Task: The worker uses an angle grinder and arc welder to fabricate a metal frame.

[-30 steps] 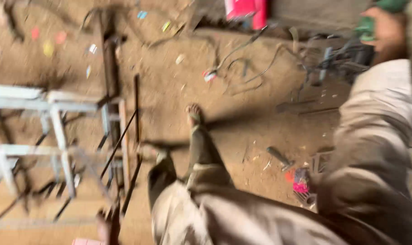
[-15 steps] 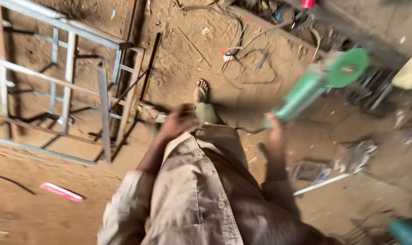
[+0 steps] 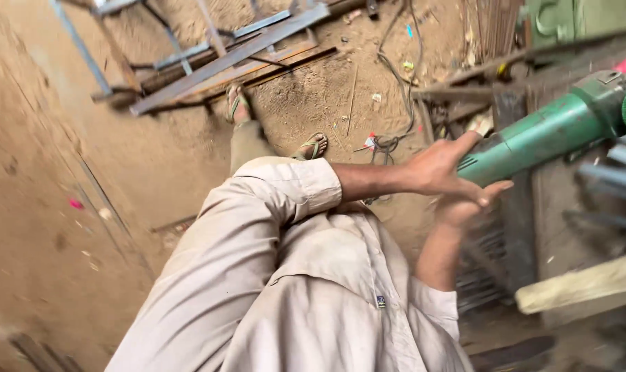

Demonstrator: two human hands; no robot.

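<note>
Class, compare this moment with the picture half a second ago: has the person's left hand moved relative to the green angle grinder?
Yes. The left hand, earlier down by the beige shirt, now grips the rear of the green angle grinder, just above the right hand.

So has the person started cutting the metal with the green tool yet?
Not by the look of it. Both hands, left hand on top and right hand beneath, grip the green grinder in the air, touching no metal. The metal frame lies on the dirt behind the feet. No cutting shows.
</note>
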